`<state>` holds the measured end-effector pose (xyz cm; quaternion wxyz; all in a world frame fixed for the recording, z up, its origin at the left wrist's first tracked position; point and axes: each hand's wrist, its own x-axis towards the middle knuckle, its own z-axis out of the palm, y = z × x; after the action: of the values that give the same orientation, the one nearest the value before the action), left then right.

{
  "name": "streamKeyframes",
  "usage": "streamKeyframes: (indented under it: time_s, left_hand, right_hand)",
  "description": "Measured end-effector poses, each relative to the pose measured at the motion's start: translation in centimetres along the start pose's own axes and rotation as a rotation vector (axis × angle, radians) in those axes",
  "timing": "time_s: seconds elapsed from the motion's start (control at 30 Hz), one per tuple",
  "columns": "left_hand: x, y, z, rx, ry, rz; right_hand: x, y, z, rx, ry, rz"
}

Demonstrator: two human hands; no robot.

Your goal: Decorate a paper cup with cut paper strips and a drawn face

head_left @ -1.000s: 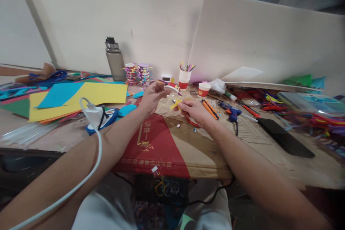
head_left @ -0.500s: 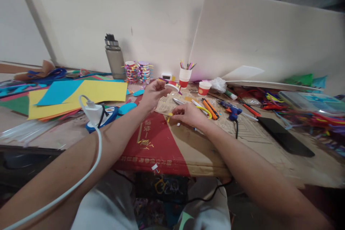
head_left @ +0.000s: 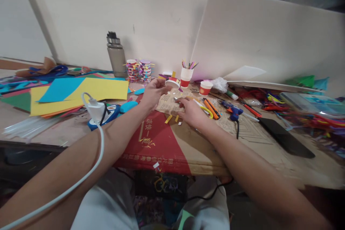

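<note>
Ring (head_left: pixel 175 83) — smooth, matt paper

The right hand (head_left: pixel 191 112) has released yellow strips (head_left: pixel 168 119); they lie on cardboard (head_left: pixel 198 151).

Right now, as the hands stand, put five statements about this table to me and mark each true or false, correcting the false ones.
1. The left hand holds a red-and-white piece. True.
2. The right hand is gripping the glue gun. False: the glue gun lies on the table, to the right of that hand.
3. Yellow strips lie on the cardboard near the right hand. True.
4. The bottle is to the left of the two stacks. True.
5. The big yellow sheet lies to the right of the glue gun. False: it lies far to the left of it.
</note>
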<state>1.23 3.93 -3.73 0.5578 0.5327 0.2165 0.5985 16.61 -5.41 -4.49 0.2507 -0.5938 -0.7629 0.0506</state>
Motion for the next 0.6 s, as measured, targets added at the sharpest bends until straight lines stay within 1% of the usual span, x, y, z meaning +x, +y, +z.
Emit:
streamKeyframes:
  time_s: [0.03,0.1,0.13,0.17,0.23,0.33,0.4,0.5,0.57,0.6]
  left_hand:
    - [0.0,0.0,0.0,-0.005,0.006,-0.001]
    - [0.0,0.0,-0.1,-0.012,0.012,0.002]
    - [0.0,-0.1,-0.1,-0.014,0.012,0.007]
    - [0.0,-0.1,-0.1,-0.015,0.011,0.012]
    - [0.0,-0.1,0.0,-0.014,0.003,0.016]
    - [-0.1,-0.1,0.1,-0.015,-0.007,0.011]
    - [-0.1,-0.1,0.1,-0.014,-0.017,0.001]
    - [-0.2,0.0,0.1,-0.019,-0.032,0.000]
    - [-0.1,0.1,0.0,-0.030,-0.044,0.019]
    - [-0.1,0.2,0.0,-0.038,-0.052,0.035]
  right_hand:
    - [0.1,-0.1,0.2,-0.011,-0.012,-0.103]
    - [0.3,-0.4,0.6,-0.036,-0.096,-0.303]
    - [0.5,-0.5,0.8,-0.060,-0.139,-0.366]
    - [0.6,-0.6,0.9,-0.087,-0.176,-0.398]
    - [1.0,-0.6,1.1,-0.131,-0.236,-0.382]
    - [1.6,-0.8,1.2,-0.179,-0.324,-0.302]
    - [1.7,-1.2,1.0,-0.200,-0.350,-0.268]
    - [1.3,-1.7,0.4,-0.157,-0.328,-0.214]
    - [0.8,-1.6,-0.2,-0.064,-0.259,-0.143]
    - [0.6,-1.3,-0.5,-0.011,-0.204,-0.103]
